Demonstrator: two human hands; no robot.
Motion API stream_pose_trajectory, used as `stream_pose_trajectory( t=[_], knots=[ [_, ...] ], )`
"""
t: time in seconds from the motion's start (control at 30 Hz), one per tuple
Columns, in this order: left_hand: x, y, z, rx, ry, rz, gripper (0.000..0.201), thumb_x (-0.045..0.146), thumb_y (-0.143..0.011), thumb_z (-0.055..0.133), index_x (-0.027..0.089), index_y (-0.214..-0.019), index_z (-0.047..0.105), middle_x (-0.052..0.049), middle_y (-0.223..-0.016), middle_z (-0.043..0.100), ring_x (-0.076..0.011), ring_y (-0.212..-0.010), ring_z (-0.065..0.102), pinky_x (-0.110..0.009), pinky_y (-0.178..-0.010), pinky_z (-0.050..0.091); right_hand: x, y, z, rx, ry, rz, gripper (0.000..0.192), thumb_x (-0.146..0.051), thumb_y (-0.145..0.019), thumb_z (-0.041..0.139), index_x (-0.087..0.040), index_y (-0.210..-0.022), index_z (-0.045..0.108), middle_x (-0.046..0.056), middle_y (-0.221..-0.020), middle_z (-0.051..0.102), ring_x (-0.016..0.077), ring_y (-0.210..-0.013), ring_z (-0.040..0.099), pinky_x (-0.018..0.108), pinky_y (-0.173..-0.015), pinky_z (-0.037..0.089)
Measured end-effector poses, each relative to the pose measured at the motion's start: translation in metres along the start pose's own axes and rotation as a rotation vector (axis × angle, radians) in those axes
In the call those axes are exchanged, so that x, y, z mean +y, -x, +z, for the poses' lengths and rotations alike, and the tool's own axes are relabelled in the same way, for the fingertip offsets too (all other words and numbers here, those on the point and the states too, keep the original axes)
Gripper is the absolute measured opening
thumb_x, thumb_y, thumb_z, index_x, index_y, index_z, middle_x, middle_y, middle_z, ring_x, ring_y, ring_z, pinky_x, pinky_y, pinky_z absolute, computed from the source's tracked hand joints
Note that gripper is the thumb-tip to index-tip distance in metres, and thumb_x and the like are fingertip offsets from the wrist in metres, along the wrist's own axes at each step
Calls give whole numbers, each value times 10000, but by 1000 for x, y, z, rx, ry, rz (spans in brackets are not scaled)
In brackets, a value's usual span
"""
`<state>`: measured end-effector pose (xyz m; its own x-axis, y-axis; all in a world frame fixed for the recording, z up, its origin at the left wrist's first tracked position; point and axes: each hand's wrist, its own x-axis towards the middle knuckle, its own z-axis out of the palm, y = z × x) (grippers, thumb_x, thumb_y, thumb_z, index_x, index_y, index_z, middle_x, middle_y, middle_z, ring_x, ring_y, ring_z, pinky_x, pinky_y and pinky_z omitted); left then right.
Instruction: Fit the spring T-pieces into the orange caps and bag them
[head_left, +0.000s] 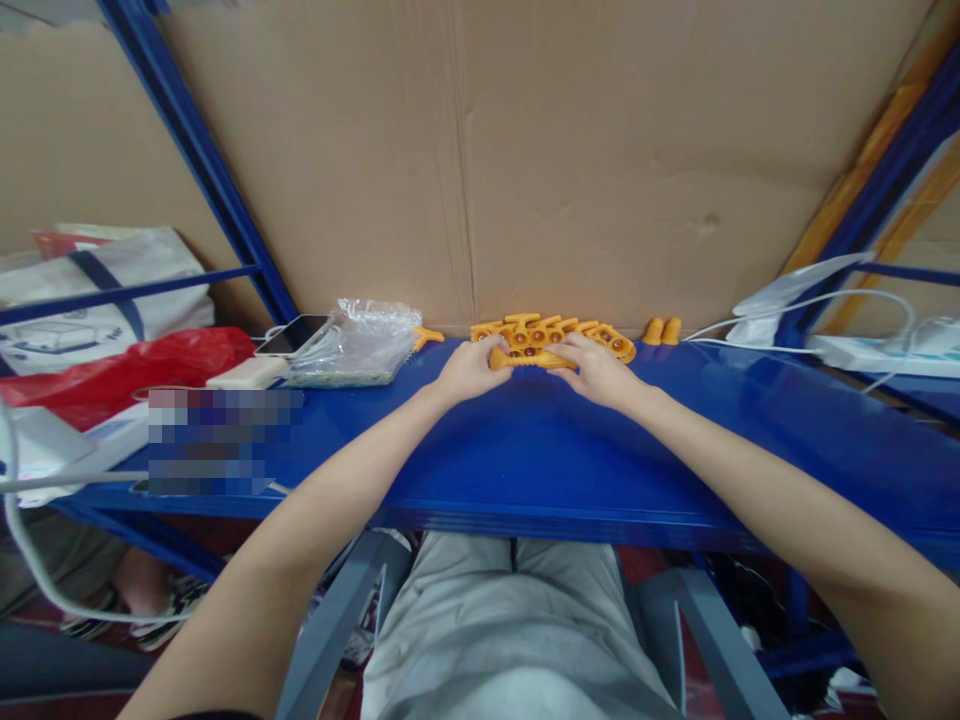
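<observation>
Both hands, as I see them: left hand (469, 368) and right hand (595, 368) grip one orange part (529, 359) between them, orange pile (551, 334) just beyond, bag (358, 342) left.

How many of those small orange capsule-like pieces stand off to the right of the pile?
2: small orange pieces stand side by side against the cardboard, right of the orange pile. Others may hide within it.
</observation>
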<state>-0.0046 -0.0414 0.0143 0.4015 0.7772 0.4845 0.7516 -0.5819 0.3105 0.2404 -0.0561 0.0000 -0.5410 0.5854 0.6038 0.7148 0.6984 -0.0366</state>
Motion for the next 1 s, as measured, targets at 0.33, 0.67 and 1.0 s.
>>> stream_pose_trajectory(
  t=[0.33, 0.67, 1.0],
  knots=[
    [-3, 1, 4, 66, 35, 63, 295, 420, -840, 693, 175, -1003, 674, 16, -643, 621, -123, -568, 520, -231, -585, 362, 10, 0, 5, 18, -47, 12, 406, -312, -946, 599, -239, -1337, 681, 114, -1070, 683, 278, -983, 652, 462, -914, 543],
    [-12, -4, 6, 47, 58, 68, 289, 419, -835, 716, 170, -969, 656, 8, -644, 645, -135, -566, 549, -240, -579, 361, 26, 2, -3, -8, -213, 47, 545, -270, -853, 688, -216, -1392, 627, 148, -1334, 658, 315, -1189, 638, 519, -981, 541],
    [-14, -3, 7, 118, 43, 41, 315, 471, -820, 736, 178, -904, 655, 4, -641, 639, -142, -565, 552, -243, -562, 334, 36, 0, -1, -36, -765, 313, 486, -436, -745, 842, -193, -1151, 731, 100, -1095, 763, 247, -979, 743, 463, -959, 585]
  ],
)
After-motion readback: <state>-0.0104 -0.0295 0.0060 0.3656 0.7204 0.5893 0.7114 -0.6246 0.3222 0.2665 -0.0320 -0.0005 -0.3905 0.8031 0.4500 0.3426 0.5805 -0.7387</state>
